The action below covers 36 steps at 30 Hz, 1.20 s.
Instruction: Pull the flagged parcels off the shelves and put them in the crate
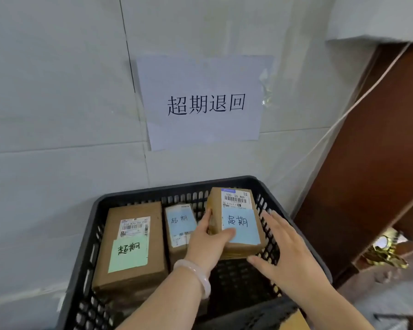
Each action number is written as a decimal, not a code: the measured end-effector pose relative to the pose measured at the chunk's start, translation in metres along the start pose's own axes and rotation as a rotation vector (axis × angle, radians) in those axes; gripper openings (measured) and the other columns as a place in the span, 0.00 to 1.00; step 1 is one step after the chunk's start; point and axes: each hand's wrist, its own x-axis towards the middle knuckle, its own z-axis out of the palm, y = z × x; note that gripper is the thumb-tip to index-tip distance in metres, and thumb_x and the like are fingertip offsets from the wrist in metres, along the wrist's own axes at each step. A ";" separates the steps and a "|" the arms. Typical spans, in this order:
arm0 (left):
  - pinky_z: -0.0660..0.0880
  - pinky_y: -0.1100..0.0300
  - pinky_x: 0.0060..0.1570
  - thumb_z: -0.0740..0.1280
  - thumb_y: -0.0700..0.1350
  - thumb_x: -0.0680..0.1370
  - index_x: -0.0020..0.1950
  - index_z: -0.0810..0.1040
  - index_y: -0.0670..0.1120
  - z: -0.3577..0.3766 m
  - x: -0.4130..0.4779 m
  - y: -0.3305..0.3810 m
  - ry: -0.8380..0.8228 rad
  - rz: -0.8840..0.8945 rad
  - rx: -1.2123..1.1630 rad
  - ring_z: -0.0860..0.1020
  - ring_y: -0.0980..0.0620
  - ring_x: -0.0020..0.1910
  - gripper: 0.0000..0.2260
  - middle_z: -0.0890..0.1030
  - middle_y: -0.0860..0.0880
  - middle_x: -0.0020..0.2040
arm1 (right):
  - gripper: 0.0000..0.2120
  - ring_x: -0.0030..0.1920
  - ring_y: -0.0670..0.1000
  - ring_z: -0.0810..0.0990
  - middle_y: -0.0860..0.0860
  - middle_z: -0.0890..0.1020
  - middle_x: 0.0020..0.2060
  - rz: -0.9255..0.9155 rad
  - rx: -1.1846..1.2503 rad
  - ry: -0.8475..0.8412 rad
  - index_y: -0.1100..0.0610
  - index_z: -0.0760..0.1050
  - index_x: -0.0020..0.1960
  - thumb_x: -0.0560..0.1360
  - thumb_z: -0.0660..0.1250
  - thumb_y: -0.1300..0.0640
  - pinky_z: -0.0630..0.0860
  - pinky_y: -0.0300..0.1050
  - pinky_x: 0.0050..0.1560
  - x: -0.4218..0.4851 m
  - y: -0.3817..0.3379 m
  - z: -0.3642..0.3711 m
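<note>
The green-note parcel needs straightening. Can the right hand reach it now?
Probably not easily: the right hand is open, but the left hand, gripping the blue-note parcel, and its forearm lie between it and the green-note parcel.

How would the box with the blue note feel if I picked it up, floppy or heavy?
Probably stiff: the box with the blue note shows straight cardboard edges though the left hand grips only one side. Likely light, since that one hand seems to hold it up in the crate.

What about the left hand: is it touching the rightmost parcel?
Touching. The head view shows the left hand gripping the rightmost parcel, thumb lying across its blue note.
</note>
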 end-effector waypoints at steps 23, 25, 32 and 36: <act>0.66 0.55 0.65 0.65 0.52 0.79 0.80 0.46 0.58 0.050 0.134 -0.095 0.240 -0.458 0.427 0.66 0.43 0.71 0.36 0.59 0.43 0.76 | 0.46 0.77 0.45 0.42 0.42 0.47 0.78 -0.406 -0.148 -0.390 0.37 0.41 0.77 0.72 0.70 0.41 0.51 0.52 0.77 0.148 0.049 0.023; 0.66 0.55 0.62 0.63 0.51 0.80 0.80 0.42 0.59 0.050 0.136 -0.098 0.243 -0.458 0.473 0.66 0.42 0.71 0.36 0.57 0.43 0.77 | 0.47 0.77 0.44 0.42 0.41 0.47 0.78 -0.397 -0.129 -0.408 0.37 0.41 0.77 0.71 0.71 0.41 0.50 0.50 0.76 0.151 0.052 0.028; 0.57 0.49 0.74 0.66 0.53 0.78 0.77 0.35 0.63 0.044 0.127 -0.099 0.098 -0.299 0.941 0.47 0.43 0.79 0.42 0.37 0.47 0.79 | 0.47 0.77 0.43 0.42 0.39 0.46 0.77 -0.411 -0.125 -0.423 0.35 0.41 0.76 0.71 0.71 0.40 0.45 0.43 0.67 0.154 0.054 0.033; 0.45 0.43 0.77 0.67 0.61 0.75 0.79 0.43 0.61 0.043 0.124 -0.099 -0.105 -0.205 1.321 0.36 0.42 0.78 0.41 0.33 0.48 0.78 | 0.46 0.77 0.43 0.42 0.38 0.45 0.77 -0.405 -0.119 -0.429 0.35 0.41 0.76 0.72 0.70 0.41 0.47 0.44 0.69 0.154 0.054 0.033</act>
